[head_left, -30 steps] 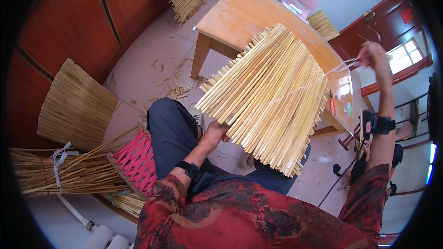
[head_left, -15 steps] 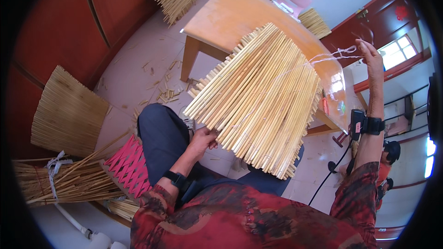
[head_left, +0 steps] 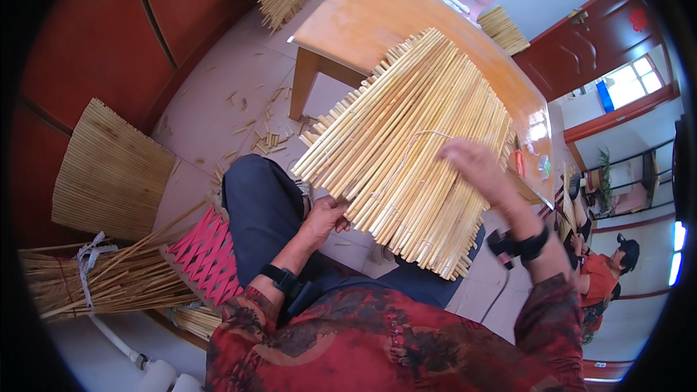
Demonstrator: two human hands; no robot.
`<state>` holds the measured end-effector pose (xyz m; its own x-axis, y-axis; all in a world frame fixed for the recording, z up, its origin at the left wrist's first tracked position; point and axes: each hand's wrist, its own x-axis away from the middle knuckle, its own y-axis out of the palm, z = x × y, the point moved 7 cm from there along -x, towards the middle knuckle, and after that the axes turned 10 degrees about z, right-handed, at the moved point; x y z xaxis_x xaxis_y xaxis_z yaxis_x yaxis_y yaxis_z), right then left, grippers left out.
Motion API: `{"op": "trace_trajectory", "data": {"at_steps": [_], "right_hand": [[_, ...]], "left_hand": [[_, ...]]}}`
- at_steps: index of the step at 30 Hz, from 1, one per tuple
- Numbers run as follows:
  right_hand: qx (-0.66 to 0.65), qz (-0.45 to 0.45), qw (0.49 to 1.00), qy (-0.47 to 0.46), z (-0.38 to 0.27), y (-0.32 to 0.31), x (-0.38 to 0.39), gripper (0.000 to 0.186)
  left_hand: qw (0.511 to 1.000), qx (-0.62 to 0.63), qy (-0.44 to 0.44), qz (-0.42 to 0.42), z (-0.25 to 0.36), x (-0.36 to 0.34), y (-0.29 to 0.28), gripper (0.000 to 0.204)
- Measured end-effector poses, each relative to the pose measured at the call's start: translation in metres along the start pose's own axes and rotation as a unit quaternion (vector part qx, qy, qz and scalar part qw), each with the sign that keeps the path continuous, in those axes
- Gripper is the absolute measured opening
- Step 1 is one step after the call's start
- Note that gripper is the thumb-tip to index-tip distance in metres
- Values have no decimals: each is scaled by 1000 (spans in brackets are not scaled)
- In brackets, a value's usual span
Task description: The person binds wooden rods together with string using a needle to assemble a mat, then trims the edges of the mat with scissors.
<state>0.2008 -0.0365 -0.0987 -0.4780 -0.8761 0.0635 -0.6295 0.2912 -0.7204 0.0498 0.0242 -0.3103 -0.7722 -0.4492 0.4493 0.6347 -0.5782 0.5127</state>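
Observation:
A fan-shaped mat of pale dried stalks (head_left: 428,181), sewn side by side, rests between my lap and the table edge. At its lower left end my left hand (head_left: 325,219) is closed, fingers curled against the stalk ends. My right hand (head_left: 475,165) is over the right half of the mat, smeared by motion, so what its fingers hold does not show. A thin white string (head_left: 408,151) lies in a curve across the stalks and leads toward the right hand.
The orange-topped table (head_left: 348,22) stands ahead, with a red-handled tool (head_left: 519,162) on its right part. Another stalk mat (head_left: 109,174) leans at left, above a tied stalk bundle (head_left: 109,283). Cut stalk pieces (head_left: 270,141) litter the floor. A person in orange (head_left: 601,276) sits at right.
My right hand has come down and inward from far right, where it held the white string stretched out, to above the mat. My left hand stays at the lower left end.

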Motion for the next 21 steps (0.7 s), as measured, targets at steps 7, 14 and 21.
{"op": "trace_trajectory", "data": {"at_steps": [7,14,21], "right_hand": [[-25,-40,999,8,20,67,0,17],[-8,-47,999,-4,24,81,-2,14],[-352,-89,915,178,19,76,-1,11]], "left_hand": [[1000,19,-8,6,1,3,0,15],[999,42,7,-5,8,6,4,20],[983,178,35,41,22,5,8,28]]}}
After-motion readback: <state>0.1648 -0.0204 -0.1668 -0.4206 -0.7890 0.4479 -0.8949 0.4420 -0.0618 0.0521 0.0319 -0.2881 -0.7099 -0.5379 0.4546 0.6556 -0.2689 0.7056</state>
